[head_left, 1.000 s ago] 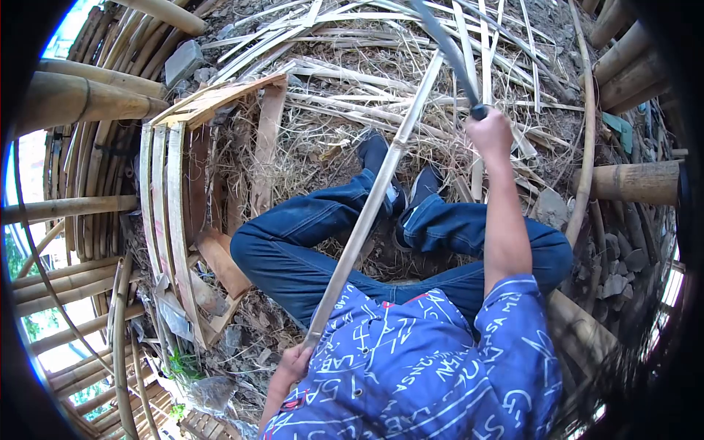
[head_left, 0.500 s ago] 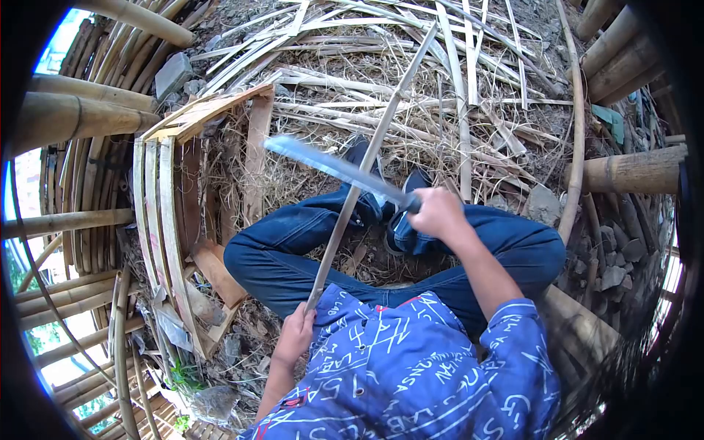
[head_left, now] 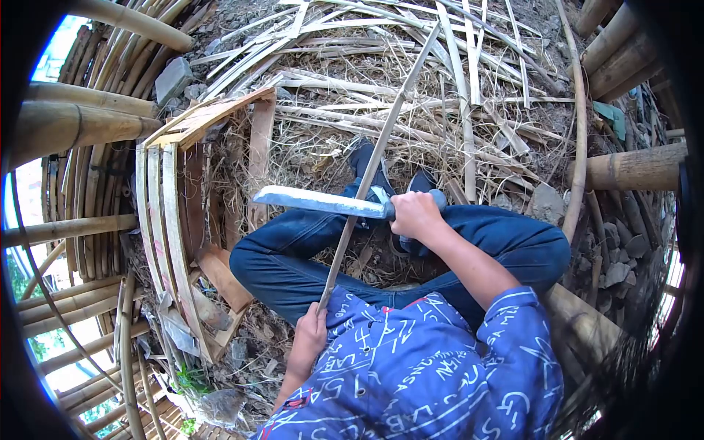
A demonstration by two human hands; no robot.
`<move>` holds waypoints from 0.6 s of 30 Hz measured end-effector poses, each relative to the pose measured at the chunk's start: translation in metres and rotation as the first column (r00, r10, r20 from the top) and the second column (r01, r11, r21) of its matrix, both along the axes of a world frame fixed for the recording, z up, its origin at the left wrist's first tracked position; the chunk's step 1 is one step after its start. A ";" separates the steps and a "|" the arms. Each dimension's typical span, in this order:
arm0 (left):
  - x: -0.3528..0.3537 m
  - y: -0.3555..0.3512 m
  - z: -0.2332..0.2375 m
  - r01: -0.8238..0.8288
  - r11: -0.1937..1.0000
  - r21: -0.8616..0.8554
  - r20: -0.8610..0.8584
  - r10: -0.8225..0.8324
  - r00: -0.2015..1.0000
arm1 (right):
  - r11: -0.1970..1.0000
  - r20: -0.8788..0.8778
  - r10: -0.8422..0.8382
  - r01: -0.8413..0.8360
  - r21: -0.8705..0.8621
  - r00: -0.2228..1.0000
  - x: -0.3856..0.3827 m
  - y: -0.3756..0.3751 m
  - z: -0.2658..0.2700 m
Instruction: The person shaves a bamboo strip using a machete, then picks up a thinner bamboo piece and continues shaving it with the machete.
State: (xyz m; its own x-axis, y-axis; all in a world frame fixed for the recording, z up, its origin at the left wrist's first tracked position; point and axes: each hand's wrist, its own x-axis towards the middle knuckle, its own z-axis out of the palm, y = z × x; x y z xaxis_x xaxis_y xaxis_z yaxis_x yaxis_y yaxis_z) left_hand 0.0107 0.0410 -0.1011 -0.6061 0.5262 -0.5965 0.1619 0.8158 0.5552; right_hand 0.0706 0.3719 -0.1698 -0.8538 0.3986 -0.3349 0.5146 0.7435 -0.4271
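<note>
I sit on the ground with my knees bent, in blue jeans and a blue printed shirt. My left hand [head_left: 311,336] grips the near end of a long thin bamboo strip [head_left: 381,150], which runs up and away over my legs into the pile ahead. My right hand [head_left: 412,215] holds a machete [head_left: 319,202] by its handle. The broad blade lies level, points left and crosses the strip just above my left knee, touching or nearly touching it.
Split bamboo strips and dry shavings [head_left: 411,66] cover the ground ahead. A curved frame of bamboo slats [head_left: 165,220] stands at my left. Thick bamboo poles [head_left: 73,121] lie at far left, more poles [head_left: 634,167] and stones [head_left: 612,257] at right.
My right hand swung the machete down from high at the upper right to level across the strip. My left hand slid up the strip, closer to my body.
</note>
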 end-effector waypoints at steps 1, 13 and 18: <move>0.000 -0.001 0.001 0.001 1.000 0.008 -0.001 -0.001 1.000 | 0.999 0.014 -0.024 0.024 0.022 1.000 -0.002 0.006 -0.001; 0.002 0.000 0.007 -0.010 1.000 -0.012 0.012 0.010 1.000 | 0.935 0.093 -0.323 0.302 0.185 0.942 -0.015 0.126 -0.015; 0.002 0.000 0.010 -0.027 0.999 -0.037 0.037 0.028 0.999 | 0.924 0.145 -0.351 0.317 0.216 0.925 -0.031 0.159 -0.019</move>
